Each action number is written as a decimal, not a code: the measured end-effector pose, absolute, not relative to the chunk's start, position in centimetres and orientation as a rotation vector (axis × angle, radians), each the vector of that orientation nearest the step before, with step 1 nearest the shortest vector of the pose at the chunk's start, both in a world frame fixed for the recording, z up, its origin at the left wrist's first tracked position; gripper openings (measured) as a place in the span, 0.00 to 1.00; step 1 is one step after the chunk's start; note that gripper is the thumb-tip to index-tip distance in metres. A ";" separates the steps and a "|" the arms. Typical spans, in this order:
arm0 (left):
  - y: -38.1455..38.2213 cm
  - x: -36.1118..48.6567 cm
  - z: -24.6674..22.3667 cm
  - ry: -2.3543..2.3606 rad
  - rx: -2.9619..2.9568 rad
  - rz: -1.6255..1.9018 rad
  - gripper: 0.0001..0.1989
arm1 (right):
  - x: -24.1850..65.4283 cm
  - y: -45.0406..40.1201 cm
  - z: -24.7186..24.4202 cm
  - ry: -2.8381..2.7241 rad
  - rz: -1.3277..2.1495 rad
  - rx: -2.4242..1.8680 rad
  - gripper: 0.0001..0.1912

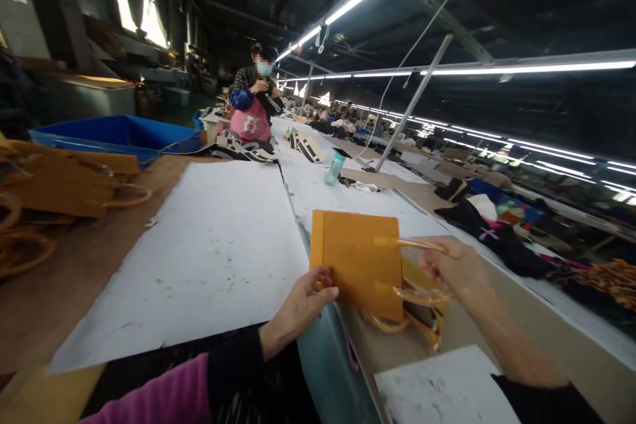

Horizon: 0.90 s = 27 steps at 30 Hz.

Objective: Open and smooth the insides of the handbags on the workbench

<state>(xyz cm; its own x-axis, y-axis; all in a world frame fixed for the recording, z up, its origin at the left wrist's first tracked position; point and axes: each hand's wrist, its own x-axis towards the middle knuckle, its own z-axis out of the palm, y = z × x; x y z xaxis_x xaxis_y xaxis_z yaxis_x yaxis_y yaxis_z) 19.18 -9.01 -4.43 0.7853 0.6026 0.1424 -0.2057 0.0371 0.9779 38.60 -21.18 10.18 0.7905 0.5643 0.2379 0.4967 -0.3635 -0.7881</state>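
A flat mustard-yellow bag (355, 258) with loop handles is held over the table's middle seam. My left hand (305, 301) is at its lower left edge, thumb and fingers closed on the panel's border. Over on the right, my right hand (450, 265) has its fingers wrapped round the upper handle (420, 244), which sticks out from the bag's right side. Below that hand, more wrapped handles (422, 296) and yellow pieces hang or lie at the bag's lower right; how they connect is blurred.
White paper (218, 232) covers the left table. More yellow bags (64, 179) lie at far left, near a blue bin (119, 136). A teal bottle (334, 169) stands beyond the held bag. A masked person (254, 99) stands behind the table. A slanted metal post (415, 103) rises at right.
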 end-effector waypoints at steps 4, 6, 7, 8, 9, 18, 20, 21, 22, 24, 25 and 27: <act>-6.5 13.6 -2.4 0.567 1.423 0.833 0.24 | 33.1 -17.0 11.6 -0.819 0.285 -1.854 0.05; -4.8 11.3 -0.8 0.623 1.432 0.884 0.28 | 29.9 -15.4 11.7 -0.814 0.364 -1.673 0.05; -3.8 10.3 -0.1 0.629 1.451 0.902 0.29 | 28.1 -14.8 11.5 -0.820 0.392 -1.588 0.06; -2.9 9.4 0.4 0.629 1.483 0.915 0.29 | 26.2 -14.3 10.9 -0.840 0.399 -1.526 0.07; -1.9 8.5 0.7 0.633 1.524 0.922 0.29 | 24.1 -14.0 10.1 -0.876 0.387 -1.501 0.08; 2.8 -0.4 -2.6 0.723 1.509 0.797 0.32 | 8.5 -11.7 -5.1 -1.249 0.397 -1.661 0.18; 2.5 -1.2 -2.0 0.684 1.533 0.795 0.33 | 7.4 -11.5 -6.7 -1.269 0.354 -1.681 0.21; 2.3 -1.4 -1.5 0.670 1.552 0.806 0.33 | 7.1 -11.3 -7.0 -1.295 0.323 -1.677 0.23; 2.2 -1.4 -0.8 0.664 1.579 0.820 0.33 | 7.1 -11.1 -7.2 -1.328 0.297 -1.670 0.24; 1.6 -1.2 0.6 0.655 1.664 0.829 0.38 | 7.2 -10.7 -7.2 -1.414 0.275 -1.658 0.27; 1.3 -1.2 1.1 0.670 1.723 0.826 0.41 | 7.4 -10.6 -7.2 -1.457 0.279 -1.659 0.27; 0.4 -1.2 1.6 0.759 1.859 0.803 0.43 | 7.8 -10.9 -7.2 -1.528 0.295 -1.676 0.28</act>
<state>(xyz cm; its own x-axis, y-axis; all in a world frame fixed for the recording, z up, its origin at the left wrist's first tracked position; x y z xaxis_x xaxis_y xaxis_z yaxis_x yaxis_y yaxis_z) -1.20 0.41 1.60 0.5933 0.7782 0.2058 0.1618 -0.3658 0.9165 7.83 -10.86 -7.18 0.2330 0.9084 0.3471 0.7140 0.0825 -0.6953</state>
